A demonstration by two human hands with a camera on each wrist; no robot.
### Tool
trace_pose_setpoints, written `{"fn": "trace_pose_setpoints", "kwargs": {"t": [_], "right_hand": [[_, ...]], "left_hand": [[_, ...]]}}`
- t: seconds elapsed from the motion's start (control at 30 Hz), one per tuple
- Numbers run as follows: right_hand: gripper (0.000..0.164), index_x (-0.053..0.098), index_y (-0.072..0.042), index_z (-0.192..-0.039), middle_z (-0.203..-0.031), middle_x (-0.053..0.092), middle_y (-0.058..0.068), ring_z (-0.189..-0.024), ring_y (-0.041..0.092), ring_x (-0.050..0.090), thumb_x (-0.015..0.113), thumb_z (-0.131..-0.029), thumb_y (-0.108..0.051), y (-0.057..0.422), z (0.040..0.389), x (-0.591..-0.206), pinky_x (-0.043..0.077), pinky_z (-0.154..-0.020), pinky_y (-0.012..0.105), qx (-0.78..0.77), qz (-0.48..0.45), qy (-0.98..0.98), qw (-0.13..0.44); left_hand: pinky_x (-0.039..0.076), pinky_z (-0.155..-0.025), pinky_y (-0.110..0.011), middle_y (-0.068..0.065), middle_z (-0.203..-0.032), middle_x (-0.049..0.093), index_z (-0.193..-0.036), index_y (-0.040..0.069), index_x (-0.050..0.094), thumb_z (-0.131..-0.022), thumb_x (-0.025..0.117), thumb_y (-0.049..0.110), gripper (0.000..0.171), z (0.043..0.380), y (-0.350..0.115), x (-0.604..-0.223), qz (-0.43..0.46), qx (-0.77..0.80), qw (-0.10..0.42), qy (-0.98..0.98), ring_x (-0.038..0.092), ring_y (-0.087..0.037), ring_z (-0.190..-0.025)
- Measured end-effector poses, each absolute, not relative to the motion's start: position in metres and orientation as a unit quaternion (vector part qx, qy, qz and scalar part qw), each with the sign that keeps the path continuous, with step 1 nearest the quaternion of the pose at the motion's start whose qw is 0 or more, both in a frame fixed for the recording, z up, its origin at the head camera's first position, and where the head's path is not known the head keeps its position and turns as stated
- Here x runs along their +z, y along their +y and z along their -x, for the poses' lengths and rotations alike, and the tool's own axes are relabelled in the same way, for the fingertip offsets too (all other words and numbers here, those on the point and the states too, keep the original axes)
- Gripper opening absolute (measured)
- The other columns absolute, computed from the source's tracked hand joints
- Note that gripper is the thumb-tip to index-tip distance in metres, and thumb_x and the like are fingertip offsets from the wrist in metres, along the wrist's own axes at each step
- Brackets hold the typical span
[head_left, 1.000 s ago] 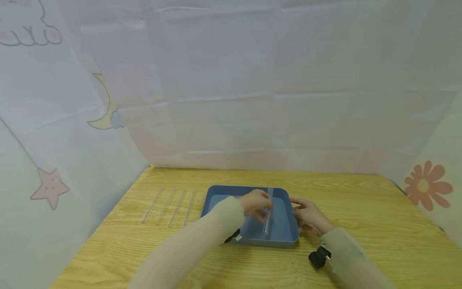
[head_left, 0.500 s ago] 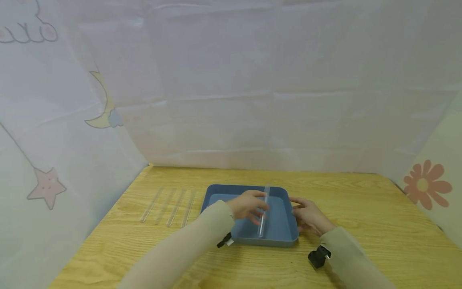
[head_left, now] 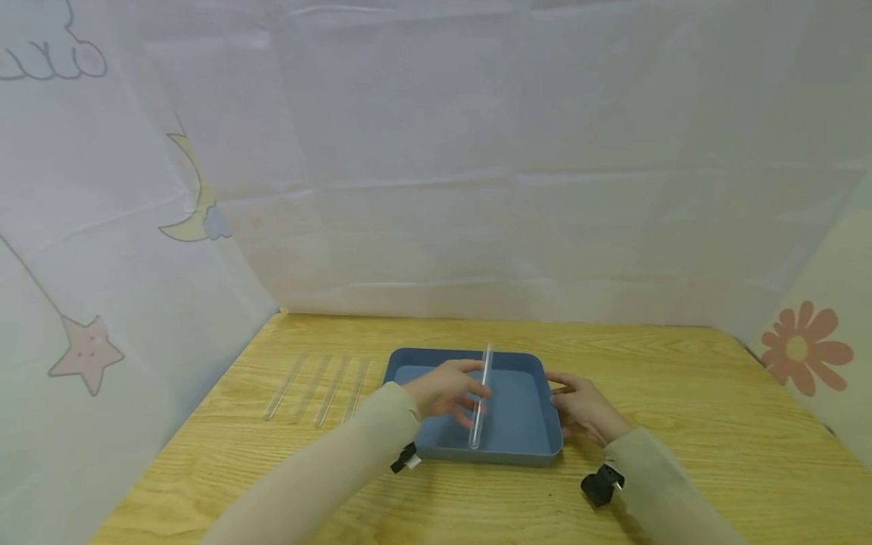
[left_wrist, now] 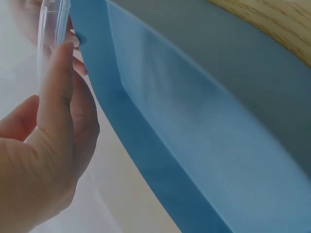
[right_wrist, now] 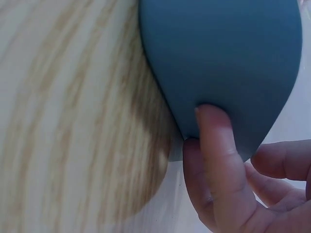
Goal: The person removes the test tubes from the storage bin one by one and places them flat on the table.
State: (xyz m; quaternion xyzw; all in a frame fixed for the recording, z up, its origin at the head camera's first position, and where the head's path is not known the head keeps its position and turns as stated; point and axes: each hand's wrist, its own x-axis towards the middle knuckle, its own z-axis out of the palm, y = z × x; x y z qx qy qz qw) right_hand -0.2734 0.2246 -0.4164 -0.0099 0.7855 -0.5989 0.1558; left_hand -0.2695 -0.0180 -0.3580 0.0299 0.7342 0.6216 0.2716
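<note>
A clear tube over the blue tray

The left hand [head_left: 446, 390] pinches the clear tube [head_left: 480, 401] above the blue tray [head_left: 524, 424], which has moved left since before. The right hand [head_left: 582, 409] presses the tray's right wall with straight fingers [right_wrist: 218, 145]. Four tubes [head_left: 316, 390] lie near the bench's [head_left: 681, 393] left edge.

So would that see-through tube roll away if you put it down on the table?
Probably, since the clear tube looks round and smooth. It seems stiff, staying straight while the left hand holds only its middle. It may be glass, so likely breakable.
</note>
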Motion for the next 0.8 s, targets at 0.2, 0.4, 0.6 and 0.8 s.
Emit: {"fn": "trace_pose_setpoints", "kwargs": {"t": [0.2, 0.4, 0.6, 0.8], "right_hand": [[0.052, 0.025, 0.006, -0.15, -0.129, 0.045, 0.035, -0.086, 0.027, 0.063, 0.04, -0.101, 0.002, 0.225, 0.273, -0.417, 0.056, -0.056, 0.04, -0.603, 0.011, 0.781, 0.16], [0.052, 0.025, 0.006, -0.15, -0.129, 0.044, 0.035, -0.086, 0.027, 0.063, 0.04, -0.101, 0.002, 0.225, 0.273, -0.417, 0.056, -0.055, 0.039, -0.603, 0.01, 0.782, 0.16], [0.052, 0.025, 0.006, -0.15, -0.129, 0.044, 0.035, -0.086, 0.027, 0.063, 0.04, -0.1, 0.002, 0.225, 0.273, -0.418, 0.056, -0.056, 0.04, -0.602, 0.013, 0.782, 0.16], [0.052, 0.026, 0.006, -0.15, -0.131, 0.043, 0.036, -0.087, 0.027, 0.063, 0.041, -0.1, 0.003, 0.225, 0.273, -0.416, 0.056, -0.057, 0.04, -0.595, 0.016, 0.788, 0.156]], "left_hand": [[0.058, -0.06, -0.042, -0.028, -0.13, 0.054, -0.152, 0.007, 0.032, -0.095, 0.056, -0.002, 0.062, 0.268, -0.027, -0.358, -0.027, 0.629, 0.269, 0.729, 0.06, -0.044, -0.108], [0.058, -0.059, -0.039, -0.03, -0.133, 0.051, -0.153, 0.006, 0.028, -0.096, 0.055, -0.002, 0.063, 0.264, -0.038, -0.361, -0.037, 0.633, 0.277, 0.722, 0.059, -0.044, -0.11], [0.058, -0.058, -0.037, -0.03, -0.132, 0.051, -0.153, 0.006, 0.028, -0.097, 0.054, -0.001, 0.062, 0.263, -0.047, -0.36, -0.033, 0.634, 0.265, 0.725, 0.059, -0.043, -0.111], [0.058, -0.056, -0.035, -0.028, -0.129, 0.054, -0.153, 0.004, 0.028, -0.098, 0.052, -0.003, 0.06, 0.262, -0.052, -0.358, -0.031, 0.636, 0.261, 0.725, 0.059, -0.044, -0.111]]}}
